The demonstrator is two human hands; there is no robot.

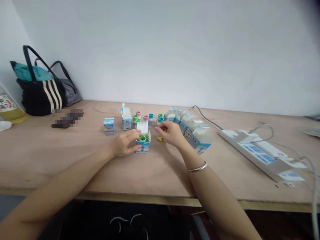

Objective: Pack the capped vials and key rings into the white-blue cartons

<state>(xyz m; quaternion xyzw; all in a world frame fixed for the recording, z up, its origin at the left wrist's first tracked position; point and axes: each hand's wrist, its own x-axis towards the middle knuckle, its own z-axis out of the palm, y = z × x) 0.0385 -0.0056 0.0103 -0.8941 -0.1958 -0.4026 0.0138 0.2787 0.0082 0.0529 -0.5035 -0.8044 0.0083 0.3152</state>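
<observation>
My left hand [126, 142] is closed around the side of a small blue-and-white cardboard box [142, 148] with its top flap up. Inside that box sits a bottle with a green ring-shaped cap [142, 138]. Fingers pinched together, my right hand [171, 132] hovers beside a blue-capped bottle [160, 120]; whatever is in the pinch, if anything, is hidden. Under it lies a small yellow piece [159, 138]. Behind the box stand several small bottles, among them a pink-capped bottle [146, 118] and another blue-capped bottle [151, 117].
Several open boxes [183, 126] stand in a row to the right. A closed box [109, 126] and an open box [126, 122] are at left. Farther out are a power strip [260, 155] with cables, a dark phone-like object [66, 120] and a black bag [37, 96].
</observation>
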